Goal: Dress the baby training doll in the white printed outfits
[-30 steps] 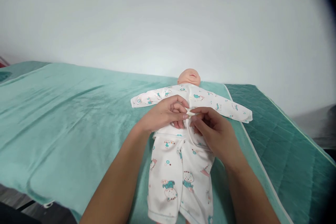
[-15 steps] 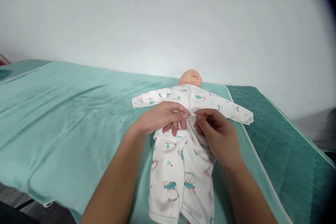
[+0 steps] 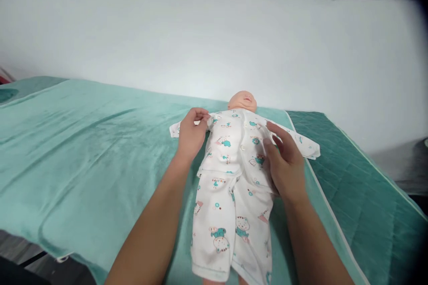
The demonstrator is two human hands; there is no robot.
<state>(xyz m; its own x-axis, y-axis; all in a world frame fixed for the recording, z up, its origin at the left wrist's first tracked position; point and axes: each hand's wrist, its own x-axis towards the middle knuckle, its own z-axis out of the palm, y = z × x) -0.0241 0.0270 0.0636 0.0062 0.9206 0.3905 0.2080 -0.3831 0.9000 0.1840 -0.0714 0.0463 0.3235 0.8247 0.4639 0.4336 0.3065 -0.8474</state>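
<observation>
A baby doll (image 3: 242, 101) lies on its back, dressed in a white printed baby shirt (image 3: 227, 142) and matching trousers (image 3: 214, 231). The shirt front is closed, with a button (image 3: 242, 147) showing at the middle. My left hand (image 3: 194, 133) is at the armpit and upper sleeve on the left of the picture, its thumb and fingertips closed on the shirt cloth. On the other side, my right hand (image 3: 286, 164) rests beside the shirt's edge, with thumb and forefinger apart and nothing visible between them. It covers part of that side of the shirt.
Under the doll spreads a light green blanket (image 3: 83, 151) with a pale edge. A darker green quilted cover (image 3: 361, 196) lies to the right. Behind stands a white wall (image 3: 150, 40). The bed's front edge and dark floor (image 3: 20, 249) show at lower left.
Both hands have left the button at the middle of the shirt and moved apart. The left went up to the sleeve, and the right shifted outward and opened.
</observation>
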